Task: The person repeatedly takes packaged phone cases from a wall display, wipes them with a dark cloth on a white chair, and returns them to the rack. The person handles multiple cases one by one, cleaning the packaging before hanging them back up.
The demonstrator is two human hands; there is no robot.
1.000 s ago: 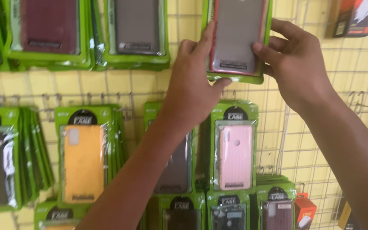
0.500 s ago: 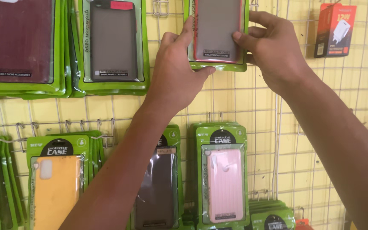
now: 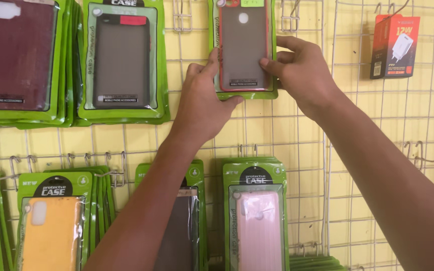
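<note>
Left hand (image 3: 204, 98) and right hand (image 3: 305, 75) pinch dark case pack (image 3: 243, 47) by its sides, fingers curled, against wire grid (image 3: 307, 150) | below hands: pink pack (image 3: 257, 226), orange pack (image 3: 51, 231) | right of hands: charger box (image 3: 394, 46) | behind: yellow wall (image 3: 367, 125)

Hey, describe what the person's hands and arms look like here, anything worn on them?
Both arms are bare as far as the view shows: no sleeves, gloves, watch or bracelets. The left hand and right hand show no rings on the fingers that are in view. Fingernails are short and unpainted. The forearms run out of the bottom of the picture, so anything worn higher up is hidden.
</note>
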